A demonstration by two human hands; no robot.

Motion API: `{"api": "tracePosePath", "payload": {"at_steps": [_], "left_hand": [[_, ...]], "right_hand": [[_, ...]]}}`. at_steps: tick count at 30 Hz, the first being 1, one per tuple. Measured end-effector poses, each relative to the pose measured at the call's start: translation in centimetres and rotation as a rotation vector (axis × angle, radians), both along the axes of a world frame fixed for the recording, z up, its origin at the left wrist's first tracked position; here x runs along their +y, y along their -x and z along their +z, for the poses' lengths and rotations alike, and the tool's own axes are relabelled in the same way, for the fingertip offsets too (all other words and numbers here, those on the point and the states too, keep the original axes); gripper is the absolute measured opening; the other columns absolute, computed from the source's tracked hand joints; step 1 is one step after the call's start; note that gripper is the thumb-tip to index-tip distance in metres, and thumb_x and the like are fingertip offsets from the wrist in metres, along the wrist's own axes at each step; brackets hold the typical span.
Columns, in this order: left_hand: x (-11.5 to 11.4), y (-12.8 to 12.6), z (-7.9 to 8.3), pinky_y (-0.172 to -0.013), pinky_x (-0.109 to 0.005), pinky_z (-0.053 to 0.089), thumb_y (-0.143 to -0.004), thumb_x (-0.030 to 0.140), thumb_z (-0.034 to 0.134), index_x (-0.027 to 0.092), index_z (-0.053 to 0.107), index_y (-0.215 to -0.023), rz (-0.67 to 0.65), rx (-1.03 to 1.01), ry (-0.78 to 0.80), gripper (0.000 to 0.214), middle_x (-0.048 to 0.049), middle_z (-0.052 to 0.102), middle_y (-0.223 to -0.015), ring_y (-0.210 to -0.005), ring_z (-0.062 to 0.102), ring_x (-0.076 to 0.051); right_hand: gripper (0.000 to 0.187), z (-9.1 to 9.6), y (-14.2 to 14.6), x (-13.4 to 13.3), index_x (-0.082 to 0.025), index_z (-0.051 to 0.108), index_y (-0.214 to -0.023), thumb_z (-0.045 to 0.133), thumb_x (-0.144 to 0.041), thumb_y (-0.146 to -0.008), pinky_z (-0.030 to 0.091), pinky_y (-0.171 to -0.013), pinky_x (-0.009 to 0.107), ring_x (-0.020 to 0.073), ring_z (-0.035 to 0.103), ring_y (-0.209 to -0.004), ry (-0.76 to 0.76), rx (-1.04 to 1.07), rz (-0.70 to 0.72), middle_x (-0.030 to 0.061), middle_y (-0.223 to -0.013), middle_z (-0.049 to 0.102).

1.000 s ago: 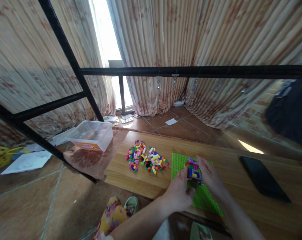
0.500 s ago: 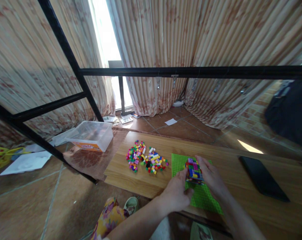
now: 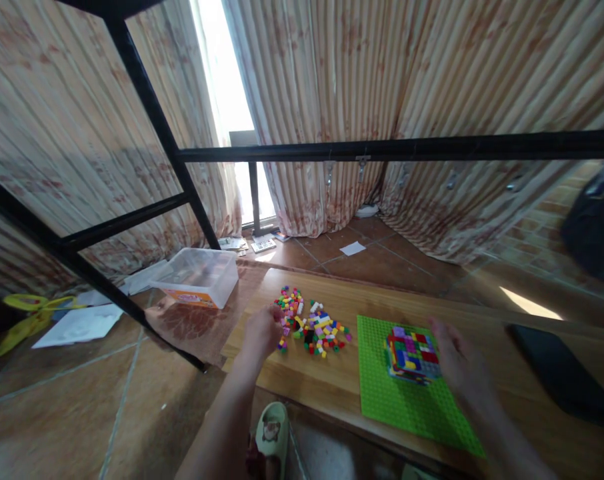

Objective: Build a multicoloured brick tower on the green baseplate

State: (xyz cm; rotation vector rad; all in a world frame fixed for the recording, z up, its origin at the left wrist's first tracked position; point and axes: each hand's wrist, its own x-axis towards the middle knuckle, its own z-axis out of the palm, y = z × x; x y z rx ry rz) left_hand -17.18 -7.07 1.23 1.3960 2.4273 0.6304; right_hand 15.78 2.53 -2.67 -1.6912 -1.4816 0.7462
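A block built of many coloured toy bricks (image 3: 413, 353) stands on the green baseplate (image 3: 377, 400), which lies on a wooden bench. My left hand (image 3: 263, 331) is at the left edge of a heap of loose bricks (image 3: 289, 298), fingers bent together and pointing into it. The hand hides its own fingertips, so whatever they pinch cannot be made out. Close to the right side of the brick block, my right hand (image 3: 459, 357) is half curled, thumb and fingers apart, holding nothing visible. A second heap of loose bricks (image 3: 322, 327) lies between the left hand and the baseplate.
A dark phone-like slab (image 3: 565, 373) lies on the wooden bench (image 3: 312, 380) at the right. Left of the bench stands a clear plastic box (image 3: 222, 277). A black metal frame (image 3: 292, 152) crosses before the curtains (image 3: 292, 67). Slippers (image 3: 272, 433) show below.
My left hand has left the brick block and moved left to the loose bricks. My right hand has drawn slightly away from the block. The view has shifted a little.
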Motion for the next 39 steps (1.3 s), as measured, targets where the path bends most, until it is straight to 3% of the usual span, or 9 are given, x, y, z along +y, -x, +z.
{"api": "tracePosePath", "payload": {"at_steps": [5,9,13,20,29,39], "left_hand": [[-0.9,1.7,-1.2,-0.08,-0.025,0.044,-0.073,0.005,0.057,0.02,0.075,-0.095,-0.045,0.025,0.028,0.032,-0.0046,0.073,-0.089,-0.09,0.063,-0.018],[-0.8,0.9,-2.0,-0.087,-0.028,0.044,-0.077,0.014,0.062,0.022,0.074,-0.096,-0.094,0.06,0.011,0.023,-0.0059,0.071,-0.101,-0.097,0.063,-0.02],[-0.2,-0.9,-1.7,-0.083,-0.028,0.045,-0.08,0.018,0.062,0.025,0.072,-0.098,-0.16,0.103,-0.013,0.022,-0.0048,0.07,-0.101,-0.093,0.064,-0.02],[2.5,-3.0,-1.2,-0.085,-0.027,0.044,-0.09,0.014,0.045,0.022,0.068,-0.103,-0.178,0.215,-0.099,0.028,-0.0061,0.069,-0.104,-0.098,0.062,-0.018],[6.0,-4.4,-3.3,-0.079,-0.03,0.046,-0.089,0.021,0.048,0.019,0.068,-0.093,-0.142,0.295,-0.073,0.02,-0.0094,0.071,-0.095,-0.095,0.064,-0.023],[7.7,-4.8,-3.7,-0.074,-0.034,0.048,-0.088,0.029,0.048,0.019,0.069,-0.096,-0.097,0.274,-0.005,0.024,-0.0121,0.073,-0.092,-0.091,0.068,-0.029]], "right_hand": [[0.062,0.2,-0.1,-0.1,-0.016,0.066,-0.117,0.037,-0.061,-0.085,0.042,-0.096,0.048,0.034,0.06,-0.112,0.017,-0.038,-0.005,0.0158,-0.118,0.067],[0.062,0.5,0.1,-0.3,-0.015,0.066,-0.116,0.035,-0.06,-0.085,0.043,-0.095,0.047,0.0335,0.061,-0.11,0.017,-0.044,-0.011,0.0162,-0.116,0.068],[0.062,0.1,0.0,-0.1,-0.016,0.067,-0.116,0.036,-0.061,-0.085,0.044,-0.094,0.048,0.0343,0.061,-0.109,0.009,-0.047,0.0,0.0164,-0.116,0.068],[0.06,-0.1,0.1,-0.1,-0.016,0.069,-0.109,0.038,-0.061,-0.084,0.045,-0.093,0.047,0.0334,0.062,-0.107,-0.033,-0.029,0.017,0.0161,-0.115,0.069],[0.056,0.8,0.1,-0.6,-0.015,0.069,-0.104,0.038,-0.058,-0.086,0.045,-0.092,0.044,0.0302,0.062,-0.102,-0.078,-0.065,0.053,0.0155,-0.11,0.069],[0.051,1.3,-1.0,-0.9,-0.014,0.069,-0.101,0.038,-0.053,-0.089,0.045,-0.091,0.043,0.0277,0.063,-0.097,-0.17,-0.072,0.042,0.0152,-0.1,0.069]]}}
